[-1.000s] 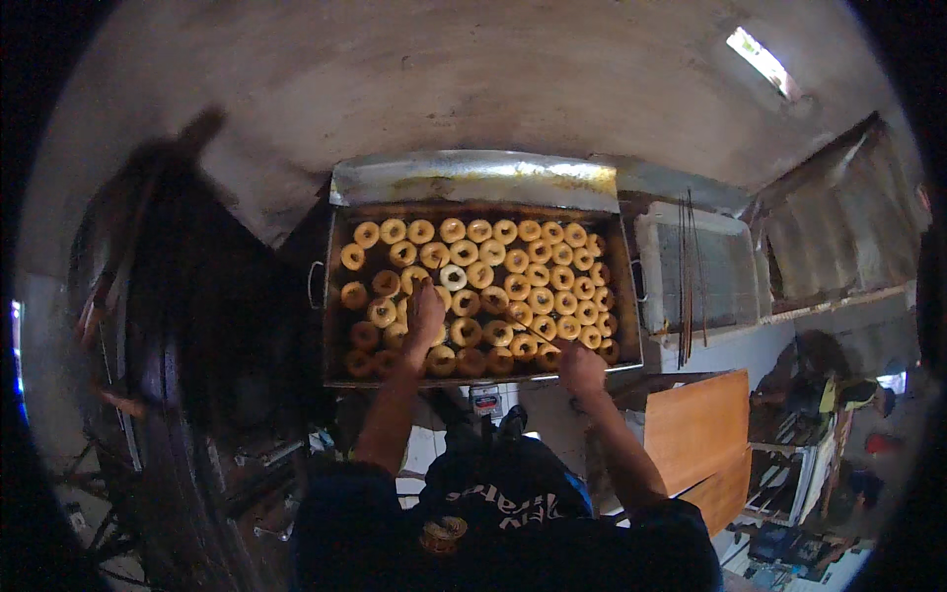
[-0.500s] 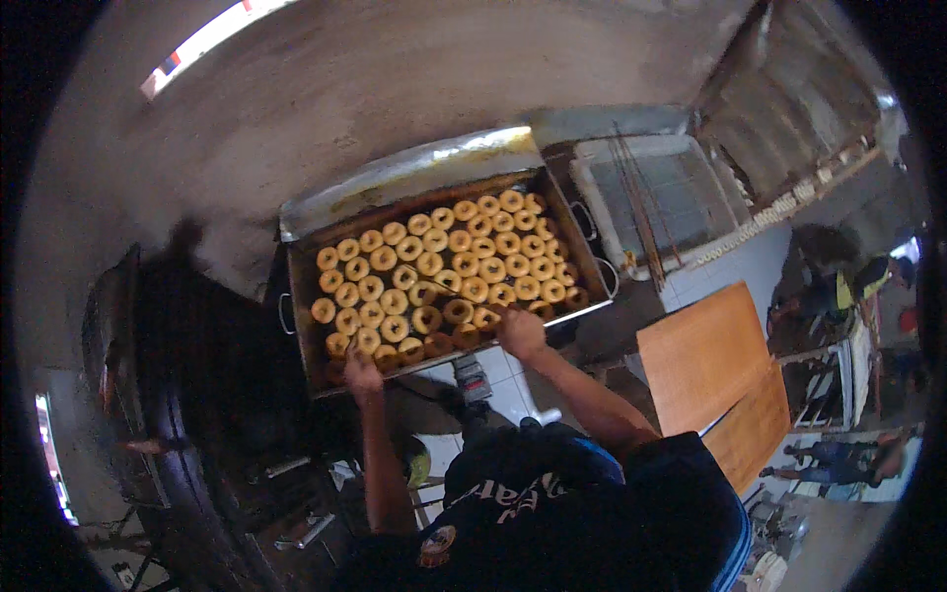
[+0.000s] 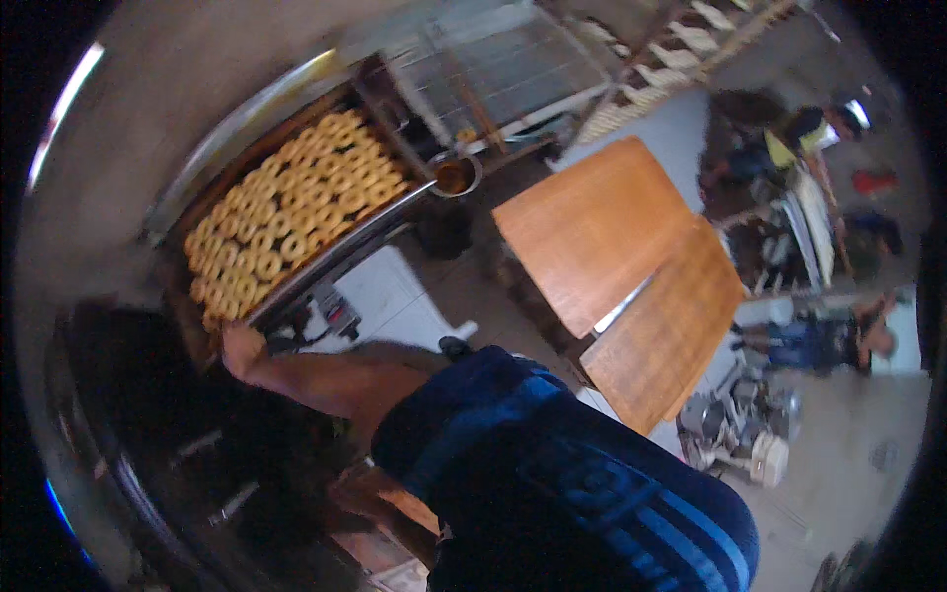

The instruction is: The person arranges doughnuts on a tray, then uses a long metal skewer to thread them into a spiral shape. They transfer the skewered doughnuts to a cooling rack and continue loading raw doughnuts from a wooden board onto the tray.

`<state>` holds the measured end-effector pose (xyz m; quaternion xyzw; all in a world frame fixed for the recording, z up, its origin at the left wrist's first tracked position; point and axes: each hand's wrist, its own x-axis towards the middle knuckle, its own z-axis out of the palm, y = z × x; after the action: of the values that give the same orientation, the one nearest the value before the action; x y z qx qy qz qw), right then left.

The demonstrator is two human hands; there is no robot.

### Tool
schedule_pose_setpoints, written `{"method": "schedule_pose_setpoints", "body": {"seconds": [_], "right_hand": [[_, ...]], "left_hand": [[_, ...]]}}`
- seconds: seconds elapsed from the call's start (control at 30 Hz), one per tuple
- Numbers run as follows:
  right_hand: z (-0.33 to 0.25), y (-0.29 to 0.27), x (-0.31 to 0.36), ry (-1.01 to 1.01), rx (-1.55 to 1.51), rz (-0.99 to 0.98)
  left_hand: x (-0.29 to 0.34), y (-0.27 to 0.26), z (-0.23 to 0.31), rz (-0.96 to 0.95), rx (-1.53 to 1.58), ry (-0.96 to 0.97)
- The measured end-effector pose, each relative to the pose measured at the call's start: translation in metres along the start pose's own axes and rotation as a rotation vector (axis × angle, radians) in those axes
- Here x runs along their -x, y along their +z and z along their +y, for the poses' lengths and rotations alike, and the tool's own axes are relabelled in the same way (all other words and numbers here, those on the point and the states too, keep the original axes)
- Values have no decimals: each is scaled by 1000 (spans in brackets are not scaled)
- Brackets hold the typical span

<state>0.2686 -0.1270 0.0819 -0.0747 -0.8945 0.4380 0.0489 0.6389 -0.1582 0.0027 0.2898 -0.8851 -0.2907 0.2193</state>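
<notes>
A wide rectangular metal frying pan (image 3: 335,244) stands at the upper left, filled with rows of golden ring doughnuts (image 3: 286,202). My right arm reaches left across the view. My right hand (image 3: 243,348) is at the pan's near left corner, beside the closest doughnuts. The fingers are blurred and partly hidden, so their grip does not show. No left hand can be made out; below my right arm there is only a blurred brown shape in shadow.
A round metal-rimmed vessel (image 3: 454,176) with brown inside is at the pan's right corner. Behind it lies a grey tray-like surface (image 3: 513,74). Two brown boards (image 3: 602,232) stand to the right. Several people (image 3: 819,340) and piled metalware (image 3: 750,424) appear at far right.
The view has swung right, so the pan now sits further left. My right hand has gone from the pan's front middle to its near left corner. My left hand has left view.
</notes>
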Motion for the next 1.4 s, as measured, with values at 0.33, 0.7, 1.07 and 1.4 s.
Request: {"method": "schedule_pose_setpoints", "body": {"seconds": [0.33, 0.7, 1.07, 1.4], "right_hand": [[30, -6, 221, -196, -604, 80], [141, -13, 579, -328, 184, -1350], [166, -50, 506, -288, 155, -1269], [378, -325, 129, -43, 56, 348]], "left_hand": [[162, -107, -70, 195, 243, -405], [354, -246, -148, 352, 289, -626], [287, -176, -208, 62, 151, -260], [127, -26, -37, -8, 108, 472]]}}
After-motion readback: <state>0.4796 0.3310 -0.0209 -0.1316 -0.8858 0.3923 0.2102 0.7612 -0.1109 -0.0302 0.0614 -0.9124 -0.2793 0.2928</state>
